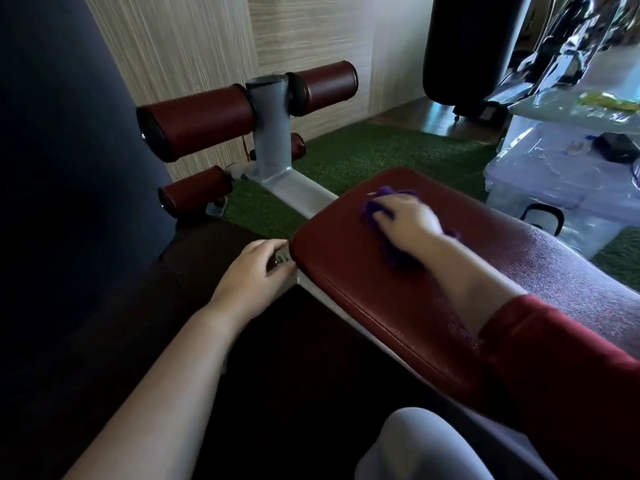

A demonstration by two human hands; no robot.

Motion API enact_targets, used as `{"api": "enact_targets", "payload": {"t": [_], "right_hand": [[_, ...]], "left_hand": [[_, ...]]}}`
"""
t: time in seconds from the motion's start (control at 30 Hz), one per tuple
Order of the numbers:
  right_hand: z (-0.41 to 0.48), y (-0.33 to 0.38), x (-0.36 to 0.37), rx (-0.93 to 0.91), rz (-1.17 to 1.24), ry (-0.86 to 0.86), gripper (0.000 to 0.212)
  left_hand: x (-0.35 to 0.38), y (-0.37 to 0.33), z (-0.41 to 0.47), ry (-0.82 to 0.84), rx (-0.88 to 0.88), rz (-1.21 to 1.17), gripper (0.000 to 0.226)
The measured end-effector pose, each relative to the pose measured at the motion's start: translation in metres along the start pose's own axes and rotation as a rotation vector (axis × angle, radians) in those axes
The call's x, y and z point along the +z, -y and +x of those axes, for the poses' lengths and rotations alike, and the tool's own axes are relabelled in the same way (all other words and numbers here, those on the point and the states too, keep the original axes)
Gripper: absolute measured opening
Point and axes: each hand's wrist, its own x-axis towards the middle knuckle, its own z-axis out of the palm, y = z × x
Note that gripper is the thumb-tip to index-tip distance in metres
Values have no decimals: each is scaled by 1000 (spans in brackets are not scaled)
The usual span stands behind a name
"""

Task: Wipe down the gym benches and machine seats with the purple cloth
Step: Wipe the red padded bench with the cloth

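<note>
A dark red padded bench (363, 289) runs from the centre to the lower right, on a pale grey metal frame (301, 195). My right hand (405, 216) lies on top of the purple cloth (394, 252) near the bench's far end, pressing it onto the pad; cloth shows beyond the fingers and beside the wrist. My left hand (256, 271) grips the frame at the bench's near left corner, fingers curled round the metal edge. Four dark red foam rollers (204, 123) stick out from the grey upright post at the far end.
A dark punching bag (69, 133) fills the left side. Green artificial turf (374, 150) covers the floor beyond the bench. Clear plastic storage boxes (554, 174) stand at the right, close to the bench. A black heavy bag (474, 46) hangs at the back. My knee (422, 448) shows at the bottom.
</note>
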Motion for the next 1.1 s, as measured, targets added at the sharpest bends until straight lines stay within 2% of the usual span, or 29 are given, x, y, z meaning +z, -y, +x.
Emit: {"api": "enact_targets", "payload": {"t": [0.07,0.13,0.3,0.47,0.6,0.77,0.9,1.1], "right_hand": [[-24,46,16,-226,46,79,35],[-44,78,25,-370,69,138,33],[-59,98,25,-473,91,208,33],[-48,97,20,-417,170,163,34],[-21,87,10,-287,198,111,34],[10,73,-23,-54,258,88,33],[23,70,-71,72,232,94,33],[28,95,-184,174,215,77,33]], "left_hand": [[-10,12,-5,-10,-16,25,47],[-20,23,-9,-17,-38,35,46],[-49,27,-7,-27,24,68,39],[-68,12,10,-77,123,72,36],[-71,-3,36,-82,186,50,36],[-77,-34,65,0,172,-6,34],[-101,-70,79,116,132,-24,35],[-163,-151,88,195,167,-30,37]]}}
